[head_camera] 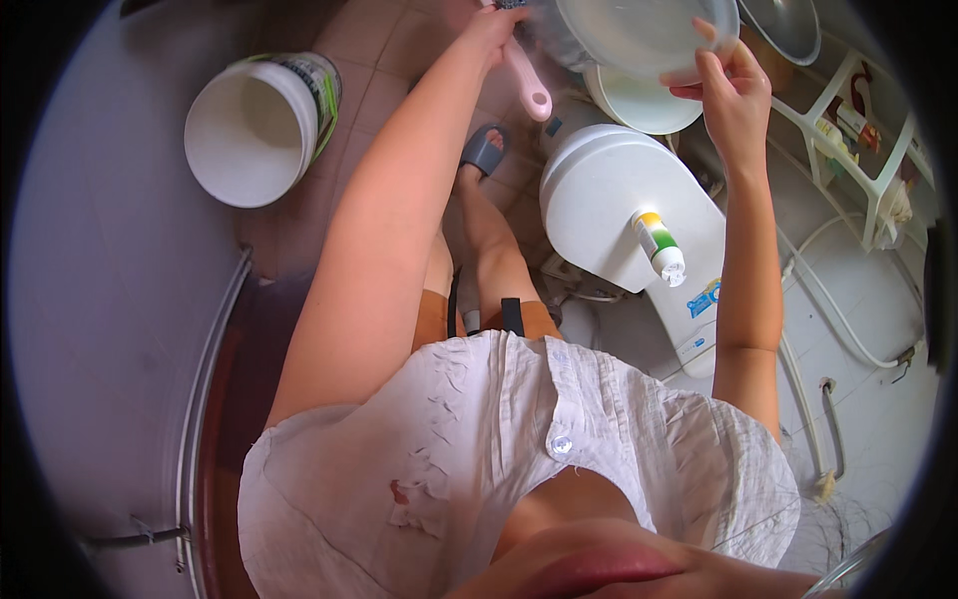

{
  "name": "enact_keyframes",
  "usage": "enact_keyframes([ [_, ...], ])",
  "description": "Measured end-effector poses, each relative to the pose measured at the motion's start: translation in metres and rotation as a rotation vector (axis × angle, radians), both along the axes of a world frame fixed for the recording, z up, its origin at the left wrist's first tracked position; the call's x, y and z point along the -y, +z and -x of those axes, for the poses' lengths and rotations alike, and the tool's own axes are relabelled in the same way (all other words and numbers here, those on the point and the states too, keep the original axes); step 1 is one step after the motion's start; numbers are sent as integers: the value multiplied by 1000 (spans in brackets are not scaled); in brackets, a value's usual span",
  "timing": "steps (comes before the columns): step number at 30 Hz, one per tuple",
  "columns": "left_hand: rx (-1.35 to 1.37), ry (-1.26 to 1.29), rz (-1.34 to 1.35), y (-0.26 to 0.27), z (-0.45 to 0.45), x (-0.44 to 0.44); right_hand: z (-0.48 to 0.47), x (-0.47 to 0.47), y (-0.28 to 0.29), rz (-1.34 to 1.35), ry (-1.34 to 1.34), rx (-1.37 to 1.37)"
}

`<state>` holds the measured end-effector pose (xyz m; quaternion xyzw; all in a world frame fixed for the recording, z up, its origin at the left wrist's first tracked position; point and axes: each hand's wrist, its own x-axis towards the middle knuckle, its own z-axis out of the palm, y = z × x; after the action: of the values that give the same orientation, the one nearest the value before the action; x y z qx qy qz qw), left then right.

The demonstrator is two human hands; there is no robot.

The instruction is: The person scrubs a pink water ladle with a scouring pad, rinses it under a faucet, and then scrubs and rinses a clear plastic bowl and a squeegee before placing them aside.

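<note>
My left hand [490, 34] grips a scrubbing brush by its pink plastic handle [530, 86]. Dark wiry material shows above that hand, and the brush head is partly cut off by the top edge of the view. My right hand [737, 93] pinches the rim of a translucent plastic basin [636, 30], which is tilted and also runs out of view at the top. Below the basin is a pale round bowl or tub [644, 105], partly covered by it.
A toilet with its white lid [614, 187] down carries a cleaner bottle [658, 243]. A white bucket [247, 138] is at left on the tiled floor [367, 71]. At right are a metal basin [789, 30], a white rack [846, 161] with bottles, and a hose [831, 329].
</note>
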<state>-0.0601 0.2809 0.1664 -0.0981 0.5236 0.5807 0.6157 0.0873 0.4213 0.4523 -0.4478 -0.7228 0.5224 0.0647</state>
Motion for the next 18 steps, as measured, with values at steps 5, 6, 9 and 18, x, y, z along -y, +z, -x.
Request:
enact_keyframes([
  [5, 100, -20, -21, -14, 9, -52, -11, -6, 15, -23, -116, -62],
  [6, 146, -23, -18, -14, 14, -59, -10, 3, 20, -16, -98, -33],
  [9, 238, -20, -25, -12, 27, -55, -4, 24, 23, -128, -128, -138],
  [18, 359, 0, -3, -37, 23, -77, -8, 23, 7, -953, 197, -114],
])
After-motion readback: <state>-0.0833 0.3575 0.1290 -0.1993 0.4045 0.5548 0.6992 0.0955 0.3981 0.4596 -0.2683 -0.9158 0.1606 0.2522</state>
